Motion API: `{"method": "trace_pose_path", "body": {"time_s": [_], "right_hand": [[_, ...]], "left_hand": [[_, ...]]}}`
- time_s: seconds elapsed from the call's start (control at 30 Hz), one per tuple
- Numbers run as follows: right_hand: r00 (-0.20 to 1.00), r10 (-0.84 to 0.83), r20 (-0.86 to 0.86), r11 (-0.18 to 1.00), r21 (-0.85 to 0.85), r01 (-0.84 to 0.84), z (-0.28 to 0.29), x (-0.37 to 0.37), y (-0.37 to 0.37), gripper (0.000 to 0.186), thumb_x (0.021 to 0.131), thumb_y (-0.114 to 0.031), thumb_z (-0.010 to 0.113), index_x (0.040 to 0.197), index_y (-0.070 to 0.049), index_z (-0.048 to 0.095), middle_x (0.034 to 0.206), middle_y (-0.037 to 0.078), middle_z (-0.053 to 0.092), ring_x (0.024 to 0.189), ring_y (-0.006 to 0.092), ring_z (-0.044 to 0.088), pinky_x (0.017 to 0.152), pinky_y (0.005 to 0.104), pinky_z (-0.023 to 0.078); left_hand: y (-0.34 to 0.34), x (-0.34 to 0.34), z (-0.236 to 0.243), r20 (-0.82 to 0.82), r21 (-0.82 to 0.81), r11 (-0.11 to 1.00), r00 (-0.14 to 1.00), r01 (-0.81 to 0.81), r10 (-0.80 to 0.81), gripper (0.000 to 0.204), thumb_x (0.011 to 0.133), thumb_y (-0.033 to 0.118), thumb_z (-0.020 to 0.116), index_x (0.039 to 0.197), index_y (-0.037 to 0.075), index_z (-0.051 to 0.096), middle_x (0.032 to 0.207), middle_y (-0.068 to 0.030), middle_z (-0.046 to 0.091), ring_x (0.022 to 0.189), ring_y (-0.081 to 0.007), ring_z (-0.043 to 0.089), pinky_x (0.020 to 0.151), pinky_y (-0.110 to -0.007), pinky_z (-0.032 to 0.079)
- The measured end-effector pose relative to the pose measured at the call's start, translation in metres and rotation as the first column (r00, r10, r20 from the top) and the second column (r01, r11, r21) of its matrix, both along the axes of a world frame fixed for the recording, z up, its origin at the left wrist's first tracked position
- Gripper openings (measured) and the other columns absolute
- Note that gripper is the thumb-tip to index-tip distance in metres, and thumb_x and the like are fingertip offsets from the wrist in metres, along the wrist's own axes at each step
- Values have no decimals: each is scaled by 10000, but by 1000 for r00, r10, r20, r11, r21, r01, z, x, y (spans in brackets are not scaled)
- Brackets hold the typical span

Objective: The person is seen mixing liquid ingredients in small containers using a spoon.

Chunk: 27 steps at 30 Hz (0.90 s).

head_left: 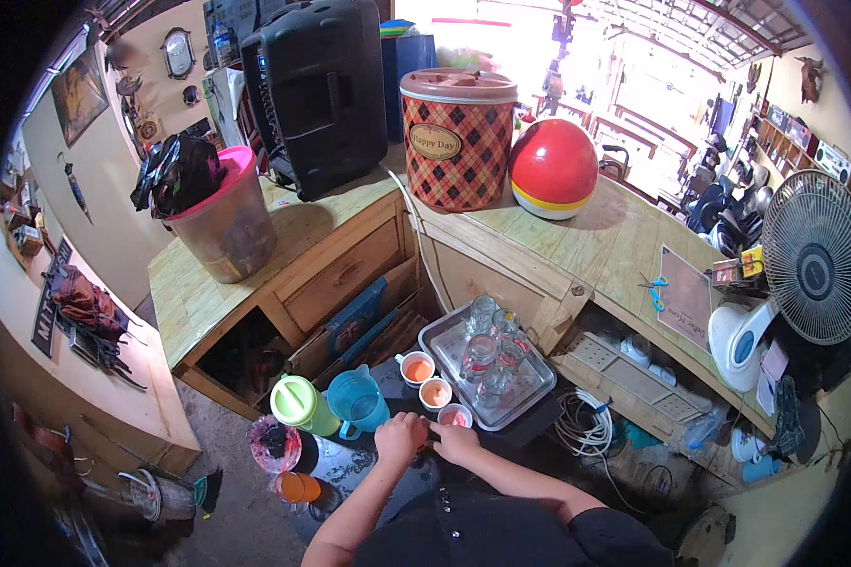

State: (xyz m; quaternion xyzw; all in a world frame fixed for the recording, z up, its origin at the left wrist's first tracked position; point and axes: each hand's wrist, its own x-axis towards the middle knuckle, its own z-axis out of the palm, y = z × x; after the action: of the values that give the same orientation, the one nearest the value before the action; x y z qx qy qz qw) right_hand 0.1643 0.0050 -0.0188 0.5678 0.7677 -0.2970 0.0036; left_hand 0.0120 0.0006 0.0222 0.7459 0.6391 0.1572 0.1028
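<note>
Both of my hands meet low over the dark table (pixel 336 472), just in front of the white cups. My left hand (pixel 402 438) is closed, its fingers curled; anything inside them is too small to make out. Close against it, my right hand (pixel 456 444) has its fingers pinched together, with their grip hidden. Just beyond the right hand stands a cup with pinkish contents (pixel 455 417). Farther off are a cup with pale orange contents (pixel 435 394) and a cup with orange contents (pixel 415 369). To their left, a blue pitcher (pixel 356 402) stands beside a lidded green pitcher (pixel 303 406).
A metal tray (pixel 499 418) with several glasses (pixel 482 354) sits right of the cups. Orange containers (pixel 298 488) and a pink-edged plastic bag (pixel 272 442) are at the left. A wooden counter (pixel 350 246) bears a plaid cooler (pixel 459 142), speaker (pixel 317 94), red ball-shaped container (pixel 553 165) and fan (pixel 813 255).
</note>
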Motion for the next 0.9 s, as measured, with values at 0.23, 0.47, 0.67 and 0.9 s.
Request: {"method": "trace_pose_path", "body": {"time_s": [0.23, 0.47, 0.67, 0.9], "right_hand": [[1000, 17, -14, 1000, 10, -16, 22, -4, -4, 594, 848, -346, 588, 1400, -327, 370, 976, 155, 652, 816, 327, 653, 666, 451, 523], [999, 8, -36, 1000, 8, -8, 22, -2, -3, 588, 853, -358, 582, 1401, -331, 369, 975, 156, 651, 814, 330, 652, 675, 447, 529], [1000, 5, -12, 1000, -3, -5, 17, -2, -2, 597, 852, -379, 588, 1404, -329, 366, 978, 160, 653, 836, 331, 651, 691, 448, 524], [999, 4, -37, 1000, -5, -4, 22, -2, -3, 585, 861, -379, 581, 1403, -328, 367, 978, 174, 651, 843, 331, 652, 699, 448, 522]], "left_hand": [[-5, -17, -29, 96, -9, 1000, 995, -21, 22, 351, 676, 304, 740, 964, 129, 644, 881, -65, 657, 725, -270, 661, 597, -407, 516], [-9, -10, -14, -39, -91, 996, 999, -26, 23, 300, 711, 280, 708, 963, 131, 641, 877, -58, 648, 753, -257, 661, 602, -401, 512], [0, -15, -19, -17, 41, 999, 1000, -11, 12, 243, 741, 269, 684, 938, 134, 641, 885, -60, 647, 768, -260, 659, 619, -394, 516], [-4, -14, -17, 115, -76, 997, 993, -19, 28, 210, 764, 251, 645, 936, 131, 644, 868, -72, 638, 783, -270, 653, 628, -390, 514]]}}
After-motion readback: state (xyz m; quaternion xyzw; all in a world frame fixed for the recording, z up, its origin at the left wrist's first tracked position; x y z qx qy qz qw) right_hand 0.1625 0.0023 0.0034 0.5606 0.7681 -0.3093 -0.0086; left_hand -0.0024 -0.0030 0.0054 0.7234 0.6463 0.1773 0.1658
